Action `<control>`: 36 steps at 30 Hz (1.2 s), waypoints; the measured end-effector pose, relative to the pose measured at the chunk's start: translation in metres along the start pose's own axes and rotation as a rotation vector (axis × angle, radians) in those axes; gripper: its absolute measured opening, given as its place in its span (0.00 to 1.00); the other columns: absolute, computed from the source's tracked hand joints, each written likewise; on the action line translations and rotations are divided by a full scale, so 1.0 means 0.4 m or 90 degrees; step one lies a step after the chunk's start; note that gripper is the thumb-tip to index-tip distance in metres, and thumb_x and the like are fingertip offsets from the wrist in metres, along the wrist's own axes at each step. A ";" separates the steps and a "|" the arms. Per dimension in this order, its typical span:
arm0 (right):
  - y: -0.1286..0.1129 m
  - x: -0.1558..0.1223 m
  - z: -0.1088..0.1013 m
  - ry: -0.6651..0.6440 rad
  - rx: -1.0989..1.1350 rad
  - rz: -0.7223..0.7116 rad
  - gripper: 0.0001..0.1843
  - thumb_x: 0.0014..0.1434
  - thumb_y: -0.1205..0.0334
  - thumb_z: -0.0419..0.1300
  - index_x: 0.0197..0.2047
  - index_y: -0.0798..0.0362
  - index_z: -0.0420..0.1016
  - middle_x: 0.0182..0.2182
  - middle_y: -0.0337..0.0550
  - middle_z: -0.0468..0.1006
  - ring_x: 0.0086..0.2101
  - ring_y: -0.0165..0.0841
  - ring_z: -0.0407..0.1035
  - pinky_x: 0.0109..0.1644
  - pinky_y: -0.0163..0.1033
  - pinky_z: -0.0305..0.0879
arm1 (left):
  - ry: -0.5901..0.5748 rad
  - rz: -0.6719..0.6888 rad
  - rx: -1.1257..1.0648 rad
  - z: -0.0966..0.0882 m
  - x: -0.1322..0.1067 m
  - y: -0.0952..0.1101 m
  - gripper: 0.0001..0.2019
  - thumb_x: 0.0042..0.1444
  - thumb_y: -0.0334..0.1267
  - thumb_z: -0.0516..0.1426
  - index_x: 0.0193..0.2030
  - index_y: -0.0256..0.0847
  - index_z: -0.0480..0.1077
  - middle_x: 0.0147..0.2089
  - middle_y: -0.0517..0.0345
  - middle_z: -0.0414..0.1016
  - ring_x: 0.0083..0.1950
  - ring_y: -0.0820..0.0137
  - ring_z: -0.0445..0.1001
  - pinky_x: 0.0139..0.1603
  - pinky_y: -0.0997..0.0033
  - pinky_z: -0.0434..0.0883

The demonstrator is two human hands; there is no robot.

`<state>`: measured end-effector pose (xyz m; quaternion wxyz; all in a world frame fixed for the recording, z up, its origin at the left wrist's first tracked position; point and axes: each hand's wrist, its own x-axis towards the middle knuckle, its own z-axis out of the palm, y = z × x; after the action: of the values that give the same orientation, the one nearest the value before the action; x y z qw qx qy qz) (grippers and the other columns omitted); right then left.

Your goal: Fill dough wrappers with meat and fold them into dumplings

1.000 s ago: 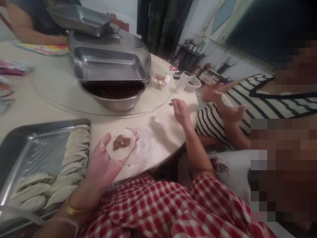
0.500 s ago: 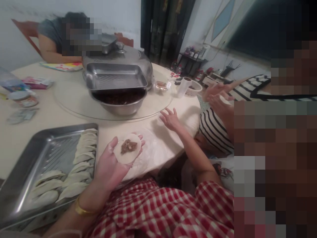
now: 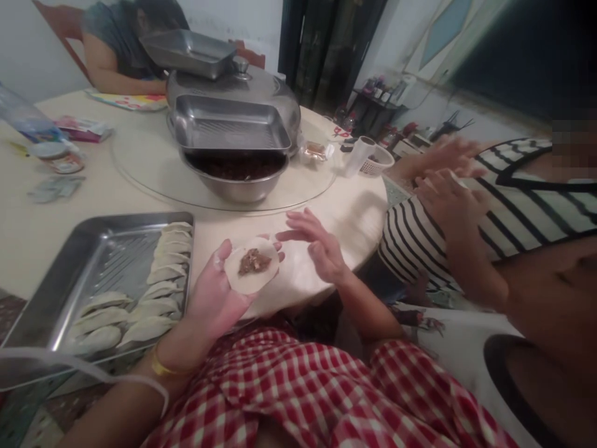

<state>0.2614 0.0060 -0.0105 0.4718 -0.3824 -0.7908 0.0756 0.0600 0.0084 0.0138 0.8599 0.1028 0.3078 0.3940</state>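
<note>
On my left hand [image 3: 217,292], palm up and fingers cupped underneath, rests a flat round dumpling wrapper [image 3: 242,285]. A clump of brown meat filling [image 3: 254,262] sits in the middle of the wrapper. My right hand [image 3: 319,249] is just to the right, fingers stretched out toward the wrapper's edge and holding nothing; whether a fingertip touches the left hand's fingers I cannot tell. Left of my left hand, a metal tray [image 3: 93,249] holds folded dumplings [image 3: 158,308] in rows along its right side and near end.
Beyond my hands, a metal bowl [image 3: 237,186] of dark filling stands on the glass turntable [image 3: 149,193], partly under an empty tray [image 3: 233,127] and before a big lidded pot [image 3: 284,102]. At right, a person in a striped top [image 3: 410,242] works close by. Another person [image 3: 112,56] leans at the far left.
My right hand has moved left, close to the wrapper, its fingers now pointing toward it. My left hand still holds the wrapper and filling. The camera view has shifted slightly.
</note>
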 end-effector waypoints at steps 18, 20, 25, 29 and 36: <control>-0.001 -0.051 0.080 -0.085 -0.190 -0.201 0.23 0.64 0.46 0.51 0.56 0.44 0.73 0.50 0.39 0.80 0.63 0.41 0.61 0.73 0.59 0.44 | -0.033 0.099 -0.051 -0.009 -0.007 0.055 0.31 0.68 0.50 0.40 0.67 0.25 0.56 0.48 0.41 0.81 0.48 0.60 0.80 0.46 0.63 0.76; -0.002 -0.061 0.096 -0.086 -0.195 -0.225 0.23 0.64 0.46 0.52 0.58 0.44 0.72 0.51 0.39 0.80 0.64 0.41 0.61 0.72 0.60 0.46 | -0.025 0.101 -0.050 -0.009 -0.006 0.054 0.32 0.68 0.51 0.40 0.66 0.25 0.58 0.49 0.40 0.80 0.50 0.59 0.79 0.47 0.62 0.76; -0.021 -0.079 0.128 -0.184 -0.200 -0.224 0.25 0.63 0.42 0.53 0.60 0.39 0.69 0.54 0.36 0.78 0.62 0.42 0.63 0.70 0.60 0.49 | -0.041 0.081 -0.036 -0.007 -0.007 0.046 0.30 0.67 0.52 0.43 0.65 0.28 0.62 0.55 0.38 0.77 0.59 0.52 0.73 0.58 0.50 0.71; -0.031 -0.088 0.119 -0.154 -0.226 -0.282 0.24 0.64 0.42 0.51 0.59 0.38 0.70 0.54 0.33 0.78 0.62 0.41 0.64 0.69 0.58 0.52 | -0.023 0.072 -0.064 -0.001 -0.005 0.042 0.29 0.67 0.51 0.43 0.65 0.29 0.62 0.58 0.38 0.75 0.61 0.51 0.71 0.59 0.47 0.70; 0.108 -0.075 0.009 0.153 -0.421 0.092 0.20 0.68 0.59 0.46 0.45 0.54 0.78 0.39 0.48 0.83 0.53 0.42 0.70 0.59 0.52 0.63 | 0.021 0.123 -0.100 -0.013 0.025 0.027 0.32 0.66 0.51 0.45 0.67 0.26 0.58 0.52 0.33 0.78 0.52 0.48 0.78 0.45 0.49 0.79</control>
<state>0.2893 0.0164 -0.0540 0.4056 -0.5758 -0.6820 -0.1967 0.0550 0.0228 0.0098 0.8179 0.0575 0.2789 0.4999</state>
